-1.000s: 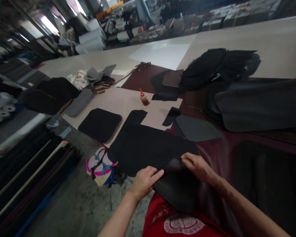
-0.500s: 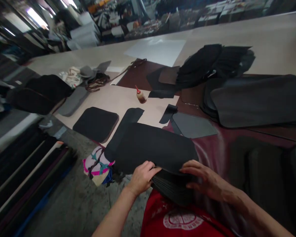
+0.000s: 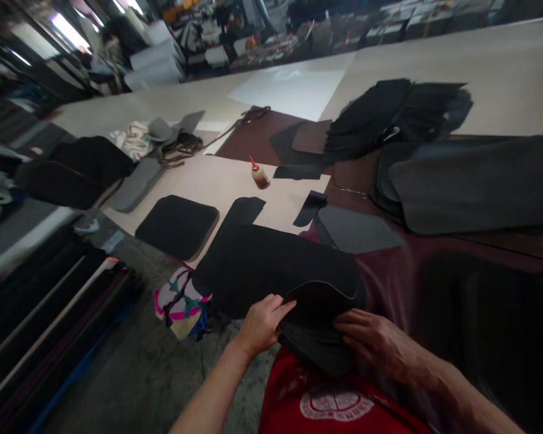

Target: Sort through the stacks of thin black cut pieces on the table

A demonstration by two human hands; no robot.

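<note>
A stack of black sheets (image 3: 314, 346) sits at the near edge of the table (image 3: 502, 78), in front of the red apron (image 3: 287, 386) and between the two hands, its layers fanned out toward the wearer and its top edge bowed up in a wave. The left hand (image 3: 263, 323) has its fingers clamped on the left end of the stack, thumb laid on top. The right hand (image 3: 373, 337) has its fingers bent against the right side; whether they grip it I cannot tell. Just beyond lies a wide black piece (image 3: 271, 259), flat on the table, with a black pad (image 3: 176, 224) to its left and a grey sheet (image 3: 364, 230) to its right, near maroon material (image 3: 387, 268). Farther off, a bottle with a red nozzle (image 3: 260, 177) stands tilted between the pad and two short black strips (image 3: 310, 208), and a dark bundle (image 3: 389, 120) lies at the far right
</note>
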